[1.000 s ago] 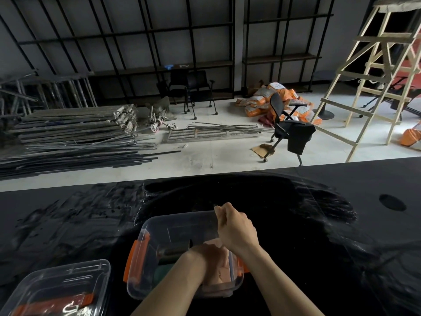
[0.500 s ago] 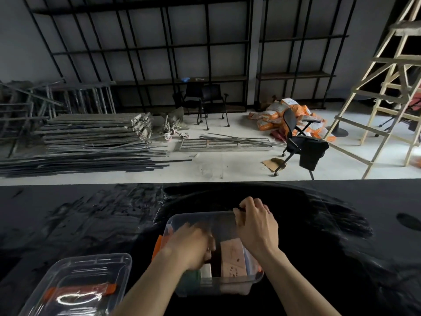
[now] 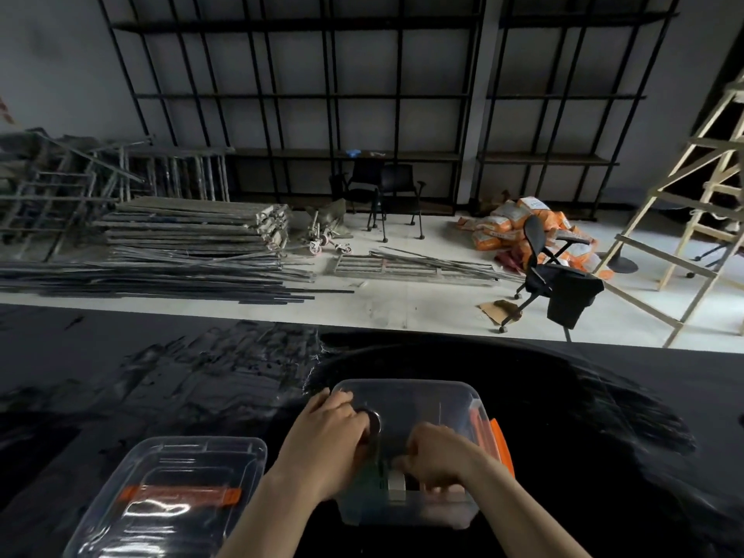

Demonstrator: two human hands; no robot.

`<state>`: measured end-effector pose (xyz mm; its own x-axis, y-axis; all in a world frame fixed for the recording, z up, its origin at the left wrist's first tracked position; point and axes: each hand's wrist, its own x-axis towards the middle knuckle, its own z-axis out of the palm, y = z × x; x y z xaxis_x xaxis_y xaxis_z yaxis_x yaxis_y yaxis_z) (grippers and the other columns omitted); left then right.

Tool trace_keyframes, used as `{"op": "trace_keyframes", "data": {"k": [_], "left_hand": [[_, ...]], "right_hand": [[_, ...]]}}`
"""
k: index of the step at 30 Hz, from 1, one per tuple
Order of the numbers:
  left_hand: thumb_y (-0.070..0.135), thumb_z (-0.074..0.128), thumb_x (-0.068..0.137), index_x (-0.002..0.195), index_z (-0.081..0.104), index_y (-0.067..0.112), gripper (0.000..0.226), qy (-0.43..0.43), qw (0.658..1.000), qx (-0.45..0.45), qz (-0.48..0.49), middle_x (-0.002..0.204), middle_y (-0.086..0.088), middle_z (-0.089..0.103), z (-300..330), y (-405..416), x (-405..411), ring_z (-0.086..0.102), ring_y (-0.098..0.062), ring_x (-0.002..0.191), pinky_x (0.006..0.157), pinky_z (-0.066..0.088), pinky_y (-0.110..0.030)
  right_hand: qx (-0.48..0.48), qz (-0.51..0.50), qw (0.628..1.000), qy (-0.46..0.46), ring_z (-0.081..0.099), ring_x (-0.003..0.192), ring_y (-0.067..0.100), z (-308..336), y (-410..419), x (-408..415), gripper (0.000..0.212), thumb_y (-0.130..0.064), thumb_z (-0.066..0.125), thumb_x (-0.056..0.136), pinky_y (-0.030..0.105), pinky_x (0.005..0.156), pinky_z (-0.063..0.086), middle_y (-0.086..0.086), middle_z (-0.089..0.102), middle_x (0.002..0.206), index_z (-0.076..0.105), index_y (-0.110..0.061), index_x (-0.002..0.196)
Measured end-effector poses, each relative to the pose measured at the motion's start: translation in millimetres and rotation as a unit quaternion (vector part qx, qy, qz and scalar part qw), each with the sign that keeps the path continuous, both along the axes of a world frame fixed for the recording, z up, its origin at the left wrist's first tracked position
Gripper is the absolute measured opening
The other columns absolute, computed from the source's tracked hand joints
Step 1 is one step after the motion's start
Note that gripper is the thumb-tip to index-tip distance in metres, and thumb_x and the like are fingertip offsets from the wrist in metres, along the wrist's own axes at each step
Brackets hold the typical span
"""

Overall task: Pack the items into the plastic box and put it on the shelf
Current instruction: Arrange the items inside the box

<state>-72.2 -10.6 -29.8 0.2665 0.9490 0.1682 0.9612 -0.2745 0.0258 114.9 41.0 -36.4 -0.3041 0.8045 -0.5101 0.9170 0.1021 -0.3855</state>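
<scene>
A clear plastic box [image 3: 426,392] with an orange side latch [image 3: 500,445] stands on the black table [image 3: 201,388], close in front of me. My left hand [image 3: 326,434] is at the box's left side, its fingers closed around a dark cylinder [image 3: 373,422] with a round end. Reaching into the box's near right part, my right hand [image 3: 441,457] has its fingers bent down over the contents; its grip is blurred. Green, grey and pinkish items lie under the hands, partly hidden. The clear lid [image 3: 169,497] with an orange handle lies to the left.
Black metal shelving [image 3: 362,155] lines the far wall beyond the table. On the floor lie stacked metal frames [image 3: 189,231], an office chair [image 3: 551,271], orange sacks [image 3: 519,219], and a wooden ladder [image 3: 692,211] at the right.
My right hand left the box's far rim and dropped into its near right part. My left hand moved up to the left side with the dark cylinder. The view tilted upward.
</scene>
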Motion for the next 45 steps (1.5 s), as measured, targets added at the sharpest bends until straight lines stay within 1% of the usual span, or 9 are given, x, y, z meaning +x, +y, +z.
{"op": "trace_keyframes", "data": {"k": [5,10,15,20,25,31,36,39,45], "left_hand": [[0.038,0.049,0.098,0.144,0.040,0.036,0.046,-0.252,0.959,0.060,0.111,0.153,0.015,0.039,-6.4,-5.5,10.3,0.035,-0.008,0.142,0.116,0.032,-0.030],[0.027,0.040,0.105,0.157,0.025,0.025,0.054,-0.446,0.877,-0.039,0.173,0.157,0.003,0.040,-33.3,-9.6,22.1,0.037,-0.010,0.141,0.107,0.032,-0.021],[0.026,0.039,0.103,0.155,0.031,0.024,0.052,-0.449,0.875,-0.012,0.182,0.153,0.005,0.045,-35.5,-3.0,27.8,0.038,-0.009,0.140,0.102,0.030,-0.020],[0.026,0.039,0.103,0.155,0.030,0.023,0.053,-0.448,0.878,-0.006,0.172,0.153,0.003,0.045,-39.6,-3.5,22.7,0.038,-0.011,0.141,0.103,0.032,-0.021],[0.028,0.037,0.103,0.156,0.029,0.024,0.054,-0.447,0.879,0.003,0.168,0.154,0.003,0.044,-41.8,-2.1,23.5,0.037,-0.012,0.142,0.104,0.036,-0.026],[0.037,0.035,0.100,0.155,0.028,0.025,0.057,-0.461,0.873,-0.007,0.161,0.153,0.001,0.044,-43.2,2.1,24.4,0.037,-0.015,0.142,0.103,0.038,-0.032],[0.040,0.036,0.098,0.156,0.027,0.023,0.061,-0.454,0.878,-0.016,0.152,0.154,0.002,0.043,-40.3,4.8,22.8,0.035,-0.017,0.142,0.105,0.037,-0.033],[0.042,0.037,0.102,0.154,0.034,0.018,0.058,-0.470,0.870,-0.002,0.149,0.151,-0.002,0.048,-30.5,3.0,17.2,0.043,-0.019,0.139,0.111,0.039,-0.037],[0.029,0.050,0.095,0.124,0.062,0.015,0.034,-0.490,0.819,0.118,0.273,0.111,-0.005,0.071,-13.7,-12.9,-66.2,0.066,-0.024,0.103,0.084,0.053,-0.037]], "right_hand": [[-0.104,-0.069,0.991,0.046,0.073,0.084,0.014,-5.6,4.3,5.6,0.075,-0.055,0.066,0.085,0.027,0.071,0.060,0.005,0.073,0.105,0.039,-0.015,0.143],[-0.155,-0.118,0.968,0.156,0.070,0.074,0.019,-16.2,5.2,13.2,0.039,-0.045,0.074,0.079,0.035,0.076,0.060,0.005,0.072,0.085,0.069,-0.013,0.101],[-0.144,-0.149,0.935,0.287,0.068,0.057,0.020,1.9,0.0,19.0,0.025,-0.033,0.084,0.080,0.026,0.054,0.054,-0.002,0.065,0.051,0.069,-0.015,0.070],[-0.133,-0.180,0.924,0.311,0.068,0.061,0.025,6.7,-13.3,-4.3,0.018,-0.019,0.077,0.089,0.038,0.069,0.060,0.011,0.072,0.066,0.076,-0.001,0.084],[-0.083,-0.290,0.924,0.237,0.075,0.072,0.024,11.8,-5.3,-10.0,0.048,-0.052,0.062,0.094,0.037,0.062,0.062,0.011,0.074,0.088,0.070,-0.006,0.106],[-0.157,-0.285,0.910,0.257,0.072,0.103,0.042,11.4,-2.0,-23.0,0.054,-0.065,0.056,0.090,0.055,0.093,0.059,0.016,0.075,0.110,0.069,-0.016,0.110],[-0.079,-0.281,0.936,0.196,0.075,0.092,0.034,10.7,-7.0,-30.5,0.055,-0.064,0.046,0.096,0.049,0.091,0.062,0.015,0.076,0.097,0.069,-0.013,0.098],[0.186,-0.234,0.948,0.112,0.071,0.091,0.030,19.0,-13.2,-39.0,0.046,-0.057,0.047,0.097,0.037,0.077,0.055,0.006,0.075,0.096,0.074,-0.019,0.100],[0.357,-0.106,0.891,0.260,0.071,0.079,0.017,47.9,-41.5,-115.5,0.015,-0.036,0.066,0.091,0.029,0.066,0.047,-0.007,0.077,0.082,0.074,-0.025,0.088]]}}
